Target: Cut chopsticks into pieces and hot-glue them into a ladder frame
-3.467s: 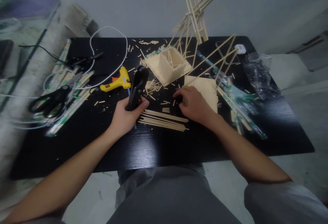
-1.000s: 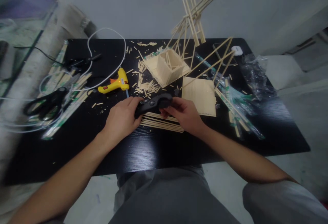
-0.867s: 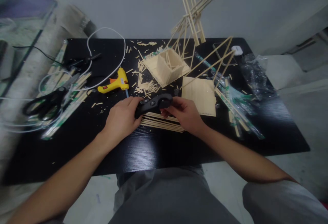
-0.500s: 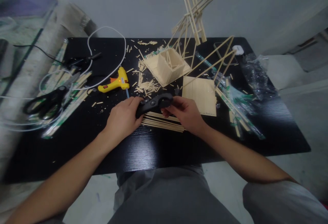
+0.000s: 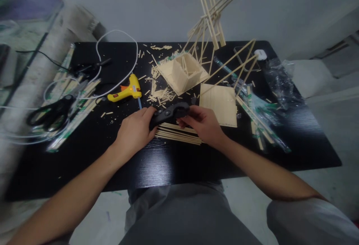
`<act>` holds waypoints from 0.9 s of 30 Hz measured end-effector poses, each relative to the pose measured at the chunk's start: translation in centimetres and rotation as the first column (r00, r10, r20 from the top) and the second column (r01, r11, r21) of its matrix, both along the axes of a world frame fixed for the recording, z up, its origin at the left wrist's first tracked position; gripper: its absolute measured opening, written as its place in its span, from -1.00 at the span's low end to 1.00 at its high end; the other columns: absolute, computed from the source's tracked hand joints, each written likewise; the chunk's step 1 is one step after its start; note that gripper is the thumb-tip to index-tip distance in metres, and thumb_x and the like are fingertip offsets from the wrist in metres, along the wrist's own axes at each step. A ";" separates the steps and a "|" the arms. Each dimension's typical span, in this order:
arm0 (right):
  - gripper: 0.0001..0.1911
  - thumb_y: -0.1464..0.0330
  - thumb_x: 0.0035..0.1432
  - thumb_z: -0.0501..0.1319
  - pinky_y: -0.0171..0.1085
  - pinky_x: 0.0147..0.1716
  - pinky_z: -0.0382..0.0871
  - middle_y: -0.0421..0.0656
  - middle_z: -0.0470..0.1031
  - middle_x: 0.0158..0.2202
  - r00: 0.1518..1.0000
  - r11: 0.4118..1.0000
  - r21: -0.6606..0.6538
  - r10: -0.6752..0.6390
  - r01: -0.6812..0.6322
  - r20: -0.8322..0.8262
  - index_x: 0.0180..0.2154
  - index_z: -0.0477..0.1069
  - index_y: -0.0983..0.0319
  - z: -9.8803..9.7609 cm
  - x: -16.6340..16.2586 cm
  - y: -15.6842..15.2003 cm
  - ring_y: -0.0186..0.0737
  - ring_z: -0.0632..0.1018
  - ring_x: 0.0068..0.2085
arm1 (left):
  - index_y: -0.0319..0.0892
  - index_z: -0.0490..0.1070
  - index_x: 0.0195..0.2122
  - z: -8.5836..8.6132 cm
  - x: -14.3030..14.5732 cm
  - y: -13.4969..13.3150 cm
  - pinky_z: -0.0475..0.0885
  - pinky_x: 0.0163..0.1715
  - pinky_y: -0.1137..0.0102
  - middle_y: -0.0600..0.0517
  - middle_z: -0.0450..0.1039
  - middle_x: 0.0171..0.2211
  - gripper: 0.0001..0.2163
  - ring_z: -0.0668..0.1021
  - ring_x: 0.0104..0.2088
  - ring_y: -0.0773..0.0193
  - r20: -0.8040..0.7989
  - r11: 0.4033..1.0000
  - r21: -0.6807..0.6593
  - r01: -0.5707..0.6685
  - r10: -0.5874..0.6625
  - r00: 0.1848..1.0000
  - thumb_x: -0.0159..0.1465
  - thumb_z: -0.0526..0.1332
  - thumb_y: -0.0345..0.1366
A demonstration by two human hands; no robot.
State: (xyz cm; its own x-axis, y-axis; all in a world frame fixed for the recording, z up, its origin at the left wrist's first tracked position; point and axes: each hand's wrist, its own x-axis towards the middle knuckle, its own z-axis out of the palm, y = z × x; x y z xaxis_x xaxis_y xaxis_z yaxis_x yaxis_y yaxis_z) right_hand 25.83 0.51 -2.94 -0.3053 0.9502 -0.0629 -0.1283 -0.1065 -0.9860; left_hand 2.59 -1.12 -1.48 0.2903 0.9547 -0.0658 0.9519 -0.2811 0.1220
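Note:
Both my hands grip a black cutter tool [image 5: 168, 112] that lies sideways just above a row of long wooden sticks [image 5: 179, 134] on the black table [image 5: 174, 162]. My left hand [image 5: 134, 132] closes round its left end. My right hand [image 5: 202, 124] pinches its right end with curled fingers. A flat wooden panel [image 5: 220, 103] lies right of my right hand. Behind the tool stands a small open box of sticks [image 5: 183, 72] with a tall stick frame [image 5: 210, 17] rising from it.
A yellow glue gun [image 5: 125, 91] with a white cord [image 5: 117, 61] lies left of the box. Black scissors [image 5: 49, 112] and wrapped stick packets [image 5: 75, 114] sit at the left. Clear plastic wrappers [image 5: 280, 84] and long sticks [image 5: 252, 114] cover the right side. Cut stick scraps [image 5: 159, 95] litter the middle.
3.5 s ago my left hand held the cutter upright and my right hand rested on the table. Since then the cutter has been laid sideways and both hands grip it; little movement in the last second.

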 end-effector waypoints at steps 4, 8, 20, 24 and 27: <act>-0.63 0.04 0.07 0.52 -0.23 -0.34 0.64 -0.21 0.62 -0.42 1.000 1.000 -0.010 0.010 -0.010 -0.029 -0.33 0.60 0.20 0.0 -0.1 0.0 -0.30 0.60 -0.44 | -0.18 0.41 0.07 0.2 0.1 0.0 0.51 -0.20 0.19 -0.16 0.58 -0.10 -0.71 0.66 -0.13 -0.09 -0.007 1.000 -0.008 -0.013 0.013 1.000 0.34 0.18 -0.29; -0.65 0.06 0.11 0.51 -0.24 -0.33 0.64 -0.22 0.62 -0.42 1.000 1.000 0.003 0.007 -0.007 -0.027 -0.32 0.59 0.20 -0.1 0.0 0.0 -0.31 0.60 -0.44 | -0.23 0.38 0.14 0.1 0.1 0.0 0.52 -0.05 0.12 -0.23 0.55 0.03 -0.63 0.63 -0.02 -0.14 0.028 1.000 0.016 0.005 -0.006 1.000 0.33 0.19 -0.29; -0.68 0.09 0.18 0.47 -0.23 -0.33 0.63 -0.21 0.61 -0.39 0.999 1.000 0.006 0.031 -0.030 -0.036 -0.32 0.57 0.21 -0.5 0.1 0.0 -0.32 0.61 -0.43 | -0.19 0.40 0.06 0.4 0.4 -0.1 0.50 -0.22 0.18 -0.17 0.58 -0.10 -0.71 0.66 -0.13 -0.11 -0.034 0.999 -0.033 -0.036 0.035 0.999 0.33 0.19 -0.30; -0.65 0.07 0.16 0.48 -0.27 -0.35 0.61 -0.22 0.61 -0.41 0.999 0.999 0.007 0.031 -0.031 -0.042 -0.32 0.57 0.22 -0.2 0.0 0.1 -0.33 0.60 -0.43 | -0.21 0.39 0.14 0.0 0.3 -0.1 0.52 -0.07 0.11 -0.22 0.57 0.01 -0.64 0.64 -0.04 -0.13 0.021 1.000 0.017 -0.006 0.006 1.000 0.32 0.20 -0.30; -0.62 0.05 0.15 0.49 -0.27 -0.35 0.63 -0.21 0.61 -0.41 0.999 0.999 -0.002 0.034 -0.034 -0.036 -0.33 0.57 0.24 -0.1 0.0 0.1 -0.32 0.61 -0.43 | -0.22 0.39 0.15 -0.2 0.2 0.0 0.51 -0.02 0.10 -0.23 0.55 0.04 -0.62 0.63 -0.02 -0.14 0.031 0.999 0.034 -0.002 0.001 1.000 0.31 0.21 -0.30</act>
